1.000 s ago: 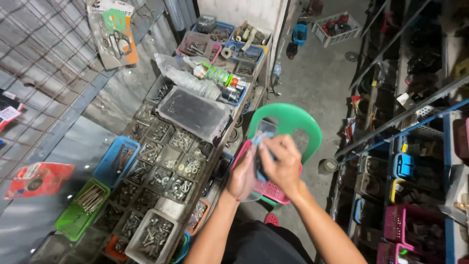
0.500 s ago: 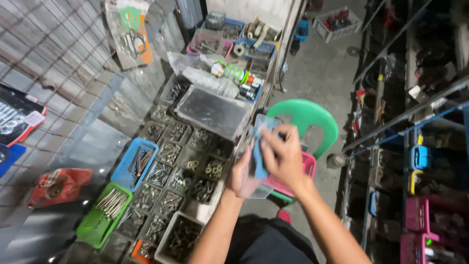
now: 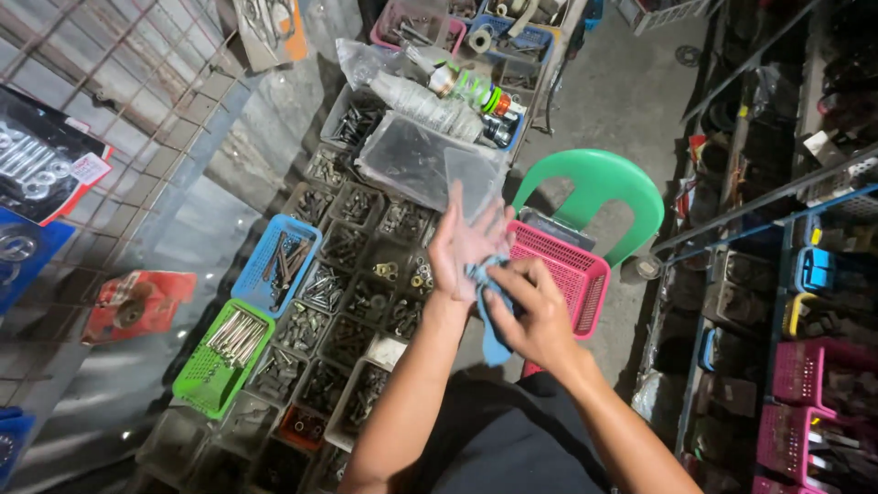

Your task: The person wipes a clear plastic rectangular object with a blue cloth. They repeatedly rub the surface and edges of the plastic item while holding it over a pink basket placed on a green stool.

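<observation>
Both hands meet above the edge of the worktop. The left hand (image 3: 466,242) is spread flat, palm up, fingers splayed, with a limp blue cloth (image 3: 492,316) draped off its heel. The right hand (image 3: 530,306) is curled shut on that cloth, pressing it into the left palm. At the left fingertips a thin, clear, stiff plastic sheet (image 3: 474,183) stands up; whether the fingers pinch it I cannot tell.

Under the hands sits a pink plastic basket (image 3: 572,274) with a fine mesh wall, resting on a smooth green plastic chair (image 3: 608,187). To the left the worktop is a grid of small open bins of dull grey metal bolts and nuts (image 3: 361,265). A blue slotted tray (image 3: 274,265) holds dark tools, and a green slotted tray (image 3: 224,357) just below it holds pale straight rods. Further back lies a clear plastic lidded box (image 3: 407,165).

Half a second ago the two hands were clasped tightly around the cloth, higher in view; now the left one has opened out flat and the cloth hangs lower. The view has also swung, so the chair sits further right.

On the wire grid wall at left hang flat carded packs: a red one (image 3: 137,306), a blue one (image 3: 18,247) at the edge, and an orange-edged one (image 3: 274,27) at the top.
</observation>
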